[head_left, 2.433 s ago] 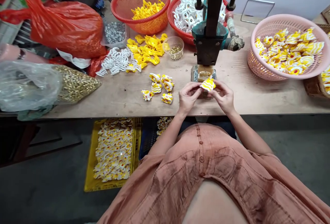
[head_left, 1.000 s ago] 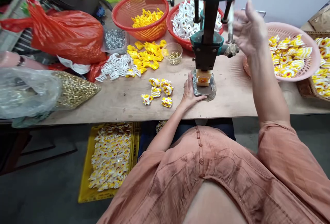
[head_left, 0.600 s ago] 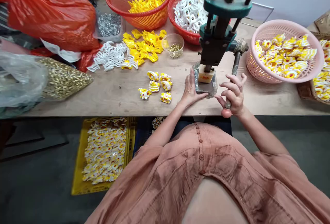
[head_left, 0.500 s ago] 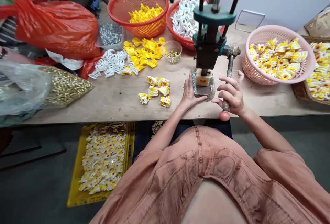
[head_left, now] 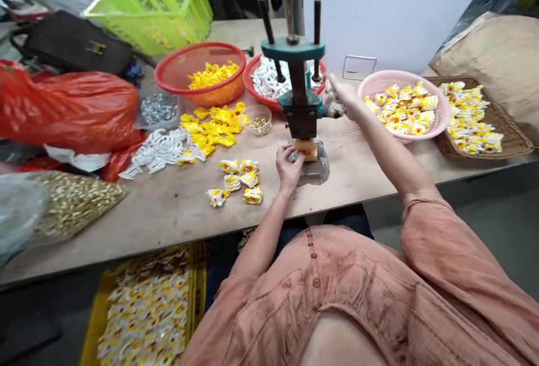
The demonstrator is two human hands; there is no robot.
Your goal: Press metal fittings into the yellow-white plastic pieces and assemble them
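A green hand press (head_left: 300, 110) stands on the wooden table (head_left: 168, 214). Under its ram sits a tan block (head_left: 310, 148) on a foil-wrapped base (head_left: 316, 170). My left hand (head_left: 287, 168) is closed in a pinch against the block's left side, on a small piece there. My right hand (head_left: 344, 94) reaches up to the press lever at the hub (head_left: 336, 110) and looks wrapped on it, though it is blurred. Several yellow-and-white pieces (head_left: 236, 178) lie just left of my left hand.
A pink basket (head_left: 438, 126) and a wicker tray (head_left: 519, 142) of finished pieces are on the right. Behind are red baskets with yellow (head_left: 168, 82) and white parts (head_left: 256, 95), a rivet bowl (head_left: 259, 122), loose yellow parts (head_left: 213, 127) and a red bag (head_left: 63, 108). A yellow crate (head_left: 143, 310) sits under the table.
My right hand has swung the press lever from low near the table edge up and back. My left hand went from lying flat beside the base to pinching at the block. My head lifted.
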